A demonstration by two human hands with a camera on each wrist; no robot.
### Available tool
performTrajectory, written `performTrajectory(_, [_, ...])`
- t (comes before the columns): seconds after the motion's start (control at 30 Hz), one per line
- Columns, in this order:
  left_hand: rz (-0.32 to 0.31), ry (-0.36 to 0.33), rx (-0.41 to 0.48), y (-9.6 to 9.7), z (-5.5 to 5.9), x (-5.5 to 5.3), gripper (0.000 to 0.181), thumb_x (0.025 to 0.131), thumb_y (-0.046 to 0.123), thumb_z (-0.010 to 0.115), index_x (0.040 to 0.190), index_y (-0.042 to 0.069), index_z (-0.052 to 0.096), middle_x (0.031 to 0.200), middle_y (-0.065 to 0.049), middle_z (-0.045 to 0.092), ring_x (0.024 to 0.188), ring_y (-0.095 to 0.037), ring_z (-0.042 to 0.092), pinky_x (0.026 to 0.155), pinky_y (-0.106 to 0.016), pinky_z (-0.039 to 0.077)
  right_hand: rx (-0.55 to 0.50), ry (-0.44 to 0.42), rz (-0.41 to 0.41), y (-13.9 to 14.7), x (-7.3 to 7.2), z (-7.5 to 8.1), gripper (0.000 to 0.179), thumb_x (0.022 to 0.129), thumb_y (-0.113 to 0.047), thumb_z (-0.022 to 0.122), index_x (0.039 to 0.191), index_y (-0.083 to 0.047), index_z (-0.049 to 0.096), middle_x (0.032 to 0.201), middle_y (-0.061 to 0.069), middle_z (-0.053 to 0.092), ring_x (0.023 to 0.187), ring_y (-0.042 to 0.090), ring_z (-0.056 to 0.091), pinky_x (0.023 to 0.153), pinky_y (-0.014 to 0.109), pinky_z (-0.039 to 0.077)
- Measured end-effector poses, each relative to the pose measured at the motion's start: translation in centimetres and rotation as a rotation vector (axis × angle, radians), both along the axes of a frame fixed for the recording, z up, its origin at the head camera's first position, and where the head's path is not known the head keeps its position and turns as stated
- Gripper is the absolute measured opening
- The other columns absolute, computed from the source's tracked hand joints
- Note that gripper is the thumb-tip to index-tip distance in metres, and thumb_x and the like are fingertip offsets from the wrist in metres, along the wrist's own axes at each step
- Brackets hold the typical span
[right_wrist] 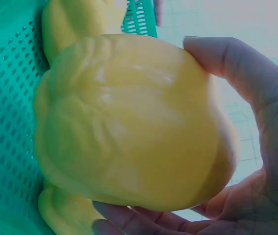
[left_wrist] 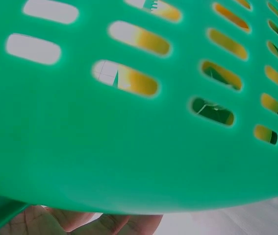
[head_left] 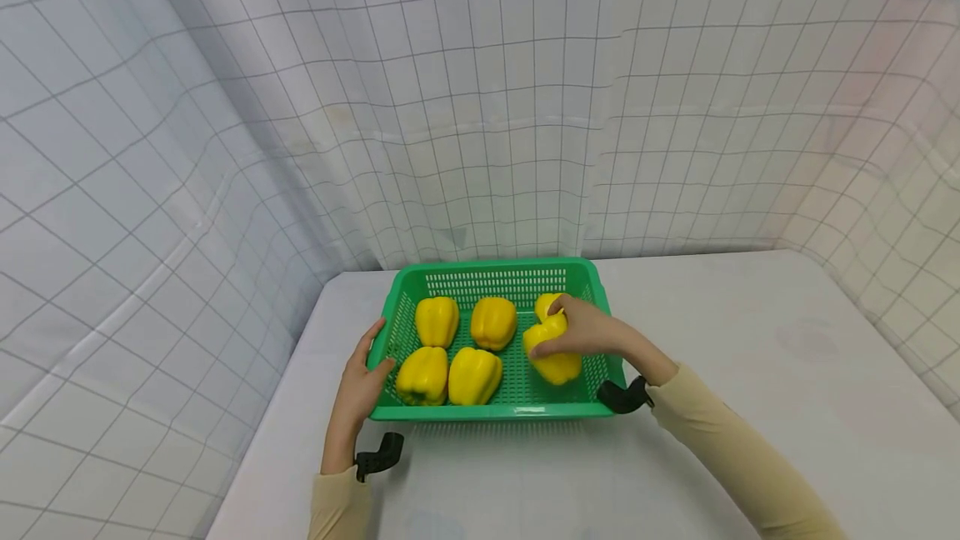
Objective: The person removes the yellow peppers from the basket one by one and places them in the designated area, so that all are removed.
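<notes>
My right hand (head_left: 588, 330) grips a yellow bell pepper (head_left: 557, 363) over the right half of a green plastic basket (head_left: 480, 412). In the right wrist view, the thumb lies along one side of this bell pepper (right_wrist: 139, 122) and the fingers curl round the opposite side. Another yellow pepper (head_left: 547, 303) sits behind it, partly hidden by the hand. At the basket's left side my left hand (head_left: 358, 390) holds the rim, thumb toward the inside. The left wrist view is mostly filled by the slotted basket wall (left_wrist: 104, 147), with some fingers (left_wrist: 104, 225) showing below it.
Several more yellow peppers (head_left: 492, 323) stand in the left and middle of the basket. The basket rests on a white-covered table (head_left: 720, 340). White grid-patterned curtains (head_left: 480, 123) rise behind and along both sides. A black wrist mount (head_left: 624, 396) overlaps the basket's front right corner.
</notes>
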State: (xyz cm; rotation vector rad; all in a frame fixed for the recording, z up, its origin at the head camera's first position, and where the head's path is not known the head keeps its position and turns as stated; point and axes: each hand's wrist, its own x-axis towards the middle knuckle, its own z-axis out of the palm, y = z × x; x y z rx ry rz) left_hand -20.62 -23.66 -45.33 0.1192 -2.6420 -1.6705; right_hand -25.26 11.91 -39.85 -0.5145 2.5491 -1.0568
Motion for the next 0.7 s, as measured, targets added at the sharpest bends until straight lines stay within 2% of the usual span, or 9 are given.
performTrajectory(0.27, [0.004,-0.001,-0.008,0.0,0.0,0.1,0.062,0.097,0.009,0.049,0.152,0.026,0.025,0.152,-0.018,0.023,0.115,-0.035,0.042,0.088,-0.050,0.035,-0.122,0.007,-0.043,0.7,0.2,0.1,0.076,0.075,-0.045,0.076,0.127,0.000,0.043,0.106,0.010,0.054,0.085,0.022,0.056,0.070,0.033,0.050])
performTrajectory(0.7, [-0.004,0.010,-0.003,0.1,-0.1,0.2,0.062,0.097,0.009,0.048,0.152,0.026,0.024,0.150,-0.020,0.026,0.116,-0.037,0.042,0.089,-0.051,0.035,-0.241,0.148,-0.134,1.6,0.6,0.2,0.068,0.078,-0.043,0.074,0.129,-0.007,0.048,0.112,0.011,0.053,0.087,0.025,0.055,0.069,0.035,0.050])
